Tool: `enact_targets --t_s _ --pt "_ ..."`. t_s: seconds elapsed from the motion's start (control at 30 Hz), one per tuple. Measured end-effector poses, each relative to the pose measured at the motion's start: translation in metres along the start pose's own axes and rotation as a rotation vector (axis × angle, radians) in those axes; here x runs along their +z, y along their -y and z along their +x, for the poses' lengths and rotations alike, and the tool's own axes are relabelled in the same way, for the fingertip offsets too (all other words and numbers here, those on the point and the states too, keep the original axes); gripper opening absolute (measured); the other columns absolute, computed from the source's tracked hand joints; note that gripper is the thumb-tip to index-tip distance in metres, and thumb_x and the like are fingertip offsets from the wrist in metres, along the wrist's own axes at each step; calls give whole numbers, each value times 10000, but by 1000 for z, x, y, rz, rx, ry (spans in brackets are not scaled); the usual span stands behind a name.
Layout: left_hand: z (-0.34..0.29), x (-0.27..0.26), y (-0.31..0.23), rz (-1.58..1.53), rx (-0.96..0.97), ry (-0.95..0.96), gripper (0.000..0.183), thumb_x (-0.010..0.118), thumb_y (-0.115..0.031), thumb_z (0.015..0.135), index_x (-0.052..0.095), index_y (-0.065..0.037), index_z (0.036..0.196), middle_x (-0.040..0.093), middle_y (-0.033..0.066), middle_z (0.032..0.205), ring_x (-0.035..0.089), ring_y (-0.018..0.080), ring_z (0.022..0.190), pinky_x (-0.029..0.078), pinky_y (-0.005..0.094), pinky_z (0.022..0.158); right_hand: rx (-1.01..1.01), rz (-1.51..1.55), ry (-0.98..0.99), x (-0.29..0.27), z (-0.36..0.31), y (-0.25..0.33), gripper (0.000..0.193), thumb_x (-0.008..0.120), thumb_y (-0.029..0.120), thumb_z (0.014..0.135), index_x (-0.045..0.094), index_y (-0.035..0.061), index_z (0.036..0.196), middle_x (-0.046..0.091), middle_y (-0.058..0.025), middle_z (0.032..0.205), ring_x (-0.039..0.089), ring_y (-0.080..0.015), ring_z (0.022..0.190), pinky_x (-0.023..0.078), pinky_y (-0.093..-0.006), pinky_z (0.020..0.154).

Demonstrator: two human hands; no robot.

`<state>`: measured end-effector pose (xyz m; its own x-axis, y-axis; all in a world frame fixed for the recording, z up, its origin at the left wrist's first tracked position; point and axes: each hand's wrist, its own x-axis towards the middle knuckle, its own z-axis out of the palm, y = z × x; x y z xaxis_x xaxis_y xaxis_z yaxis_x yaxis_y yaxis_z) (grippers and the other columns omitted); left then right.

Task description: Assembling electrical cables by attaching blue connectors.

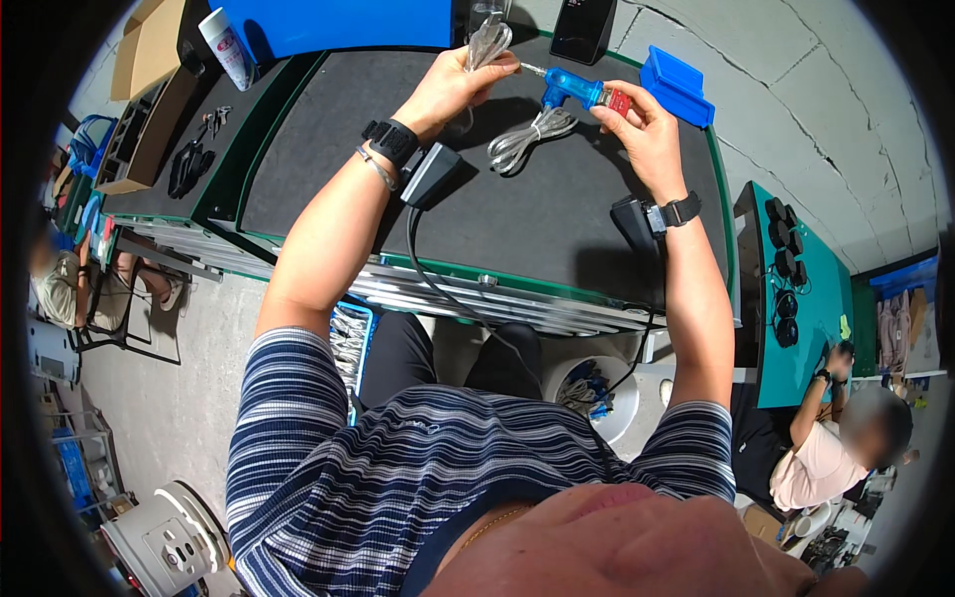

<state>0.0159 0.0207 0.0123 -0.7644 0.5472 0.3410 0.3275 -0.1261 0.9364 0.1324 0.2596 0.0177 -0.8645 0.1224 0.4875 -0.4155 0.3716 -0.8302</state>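
My left hand (450,88) is closed on a coiled translucent grey cable (489,42), whose loops stick up above the fingers. From its fingertips a thin metal tip (533,69) points right and meets a translucent blue connector (571,90); whether it is plugged in, I cannot tell. My right hand (647,129) pinches a red piece (618,102) at the connector's right end. Below the connector, a second bundled grey cable (532,139) hangs from it over the dark mat. Both wrists wear black straps with box-shaped devices.
The dark work mat (338,129) covers the bench. A small blue bin (676,85), a black phone-like device (582,30) and a spray can (228,48) stand around it. Below are a blue crate of cables (350,348) and a white bucket (607,398). Another person (831,458) sits at right.
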Motion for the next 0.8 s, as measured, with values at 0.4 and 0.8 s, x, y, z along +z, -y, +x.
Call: enact_targets --t_s 0.4,0.8 --pt "2 2 5 -126 -99 22 330 642 -353 913 649 -40 1018 383 -65 641 333 47 550 287 224 516 99 32 26 1 1 0 383 754 113 825 618 -16 1160 656 -29 888 600 -62 725 507 -207 649" --pt "-1 5 -2 -171 -46 -3 337 635 -341 923 607 -22 1026 365 -65 633 324 46 547 279 217 510 98 18 83 5 -1 -5 415 733 108 845 585 -16 1212 666 -55 927 622 -72 742 527 -206 643"
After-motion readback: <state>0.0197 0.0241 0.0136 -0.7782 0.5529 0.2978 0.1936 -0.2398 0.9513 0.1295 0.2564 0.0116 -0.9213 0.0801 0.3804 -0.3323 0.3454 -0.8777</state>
